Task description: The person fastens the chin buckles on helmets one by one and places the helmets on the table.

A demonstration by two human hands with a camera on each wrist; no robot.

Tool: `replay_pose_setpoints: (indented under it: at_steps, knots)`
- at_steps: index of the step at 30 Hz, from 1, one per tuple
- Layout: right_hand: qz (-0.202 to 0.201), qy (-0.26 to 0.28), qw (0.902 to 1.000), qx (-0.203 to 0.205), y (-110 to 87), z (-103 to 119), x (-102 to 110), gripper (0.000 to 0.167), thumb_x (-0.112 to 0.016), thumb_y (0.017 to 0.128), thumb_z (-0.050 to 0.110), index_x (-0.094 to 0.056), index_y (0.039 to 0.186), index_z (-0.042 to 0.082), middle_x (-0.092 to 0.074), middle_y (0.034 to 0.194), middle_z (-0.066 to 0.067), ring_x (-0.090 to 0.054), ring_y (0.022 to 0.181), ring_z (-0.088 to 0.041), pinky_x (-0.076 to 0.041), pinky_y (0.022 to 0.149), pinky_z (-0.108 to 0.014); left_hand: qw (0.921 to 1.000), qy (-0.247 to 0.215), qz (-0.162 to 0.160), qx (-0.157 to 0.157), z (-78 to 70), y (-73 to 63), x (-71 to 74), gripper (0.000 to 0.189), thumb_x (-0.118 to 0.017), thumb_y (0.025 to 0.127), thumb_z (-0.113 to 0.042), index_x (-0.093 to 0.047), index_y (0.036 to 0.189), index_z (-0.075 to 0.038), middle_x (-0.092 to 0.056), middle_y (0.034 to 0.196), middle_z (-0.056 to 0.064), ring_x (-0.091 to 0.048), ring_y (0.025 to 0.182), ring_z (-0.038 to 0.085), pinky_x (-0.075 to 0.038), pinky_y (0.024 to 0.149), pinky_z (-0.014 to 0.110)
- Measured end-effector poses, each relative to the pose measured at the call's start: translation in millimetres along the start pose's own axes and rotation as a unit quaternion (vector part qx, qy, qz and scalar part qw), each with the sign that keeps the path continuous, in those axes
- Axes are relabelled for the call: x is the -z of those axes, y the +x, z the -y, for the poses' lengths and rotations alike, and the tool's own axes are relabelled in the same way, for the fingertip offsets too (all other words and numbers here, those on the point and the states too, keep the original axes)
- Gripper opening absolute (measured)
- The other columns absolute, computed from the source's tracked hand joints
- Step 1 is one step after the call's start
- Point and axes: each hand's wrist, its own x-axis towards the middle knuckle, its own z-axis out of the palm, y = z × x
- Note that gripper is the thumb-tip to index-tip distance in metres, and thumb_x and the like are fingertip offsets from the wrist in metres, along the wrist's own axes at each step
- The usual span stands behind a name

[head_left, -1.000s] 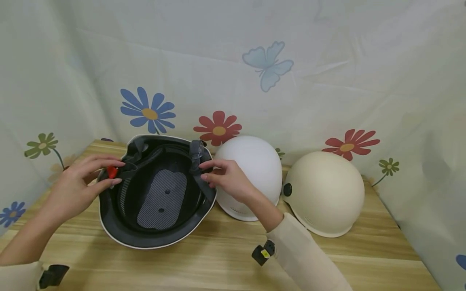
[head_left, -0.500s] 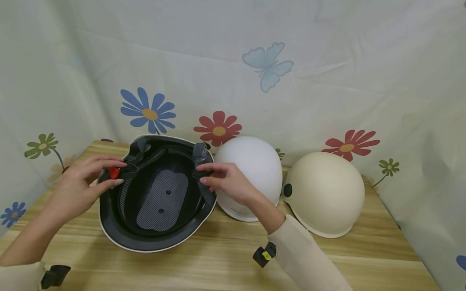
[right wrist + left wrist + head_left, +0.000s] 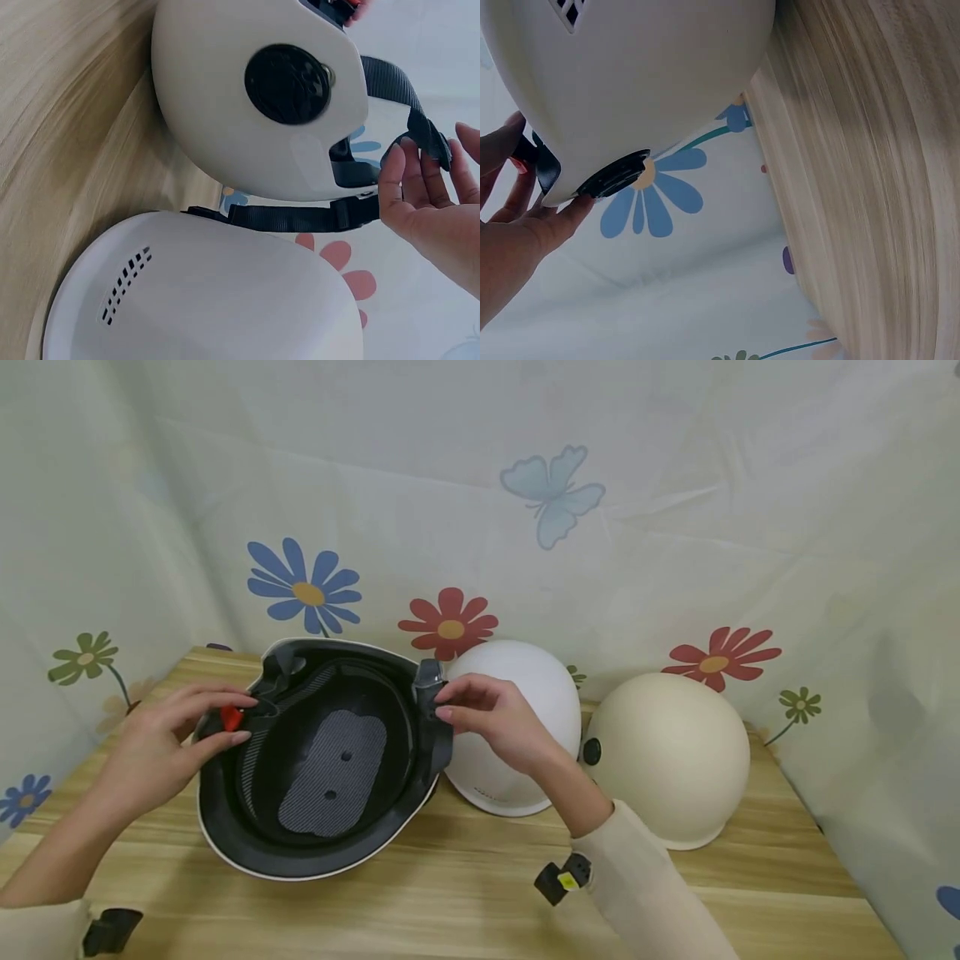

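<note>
An off-white helmet (image 3: 330,777) lies upside down on the wooden table, its black padded inside facing up. At its left edge my left hand (image 3: 161,743) holds a red buckle (image 3: 232,717) between thumb and fingers; in the left wrist view, fingertips touch the shell beside a black round cap (image 3: 615,174). My right hand (image 3: 498,718) pinches a black chin strap (image 3: 431,689) over the right rim. In the right wrist view that strap (image 3: 394,81) loops up from the helmet into the fingers, and a strap length (image 3: 285,218) runs along the shell's side.
Right of the open helmet stands a white helmet (image 3: 517,693), dome up, with a cream helmet (image 3: 675,752) beyond it. A flower-printed cloth (image 3: 637,568) hangs behind the wooden table (image 3: 450,902). Each sleeve carries a black wrist device (image 3: 558,881).
My right hand has moved to the right and slightly up, drawing the strap outward over the helmet's right rim. My left hand has stayed at the red buckle.
</note>
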Motion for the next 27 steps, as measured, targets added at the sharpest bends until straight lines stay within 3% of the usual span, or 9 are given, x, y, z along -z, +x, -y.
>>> replay_pose_setpoints:
  at_steps: [9, 19, 23, 27]
  knots:
    - [-0.008, -0.013, 0.9986, 0.05, -1.4, 2.7, 4.9, 0.011, -0.06, 0.085, -0.003, -0.057, 0.095, -0.007, -0.058, 0.087, -0.006, -0.053, 0.082, -0.02, -0.047, 0.078, -0.027, 0.9996, -0.022, 0.015, 0.013, 1.8, -1.8, -4.2, 0.033, -0.072, 0.074, 0.002, -0.066, 0.105, -0.008, -0.054, 0.109, 0.003, -0.038, 0.104, -0.012, -0.026, 0.083, 0.0]
    - [0.006, -0.009, 0.9978, 0.066, 0.0, 3.8, 4.8, 0.022, -0.059, 0.084, -0.007, -0.055, 0.106, -0.009, -0.059, 0.093, -0.003, -0.056, 0.085, -0.017, -0.048, 0.079, -0.026, 0.9998, -0.009, 0.02, 0.0, 5.8, -2.1, -4.7, 0.032, -0.072, 0.076, -0.002, -0.065, 0.106, -0.008, -0.054, 0.108, 0.003, -0.037, 0.103, -0.014, -0.026, 0.082, 0.0]
    - [0.004, 0.02, 0.9986, 0.049, 0.2, 5.1, 5.7, 0.019, -0.056, 0.085, -0.008, -0.054, 0.104, -0.011, -0.059, 0.095, -0.008, -0.061, 0.084, -0.019, -0.048, 0.084, -0.032, 0.9995, -0.01, 0.027, 0.009, 6.6, -1.5, -4.8, 0.031, -0.072, 0.077, -0.004, -0.065, 0.107, -0.009, -0.054, 0.109, 0.005, -0.036, 0.102, -0.015, -0.025, 0.082, 0.0]
    - [-0.009, 0.056, 0.9984, -0.004, -1.2, 5.7, 6.8, 0.014, -0.053, 0.086, -0.009, -0.053, 0.1, -0.013, -0.058, 0.093, -0.013, -0.065, 0.076, -0.022, -0.048, 0.085, -0.037, 0.9993, -0.019, 0.03, 0.015, 7.6, -1.0, -4.4, 0.031, -0.072, 0.077, -0.004, -0.065, 0.108, -0.009, -0.054, 0.111, 0.005, -0.036, 0.103, -0.015, -0.026, 0.083, 0.0]
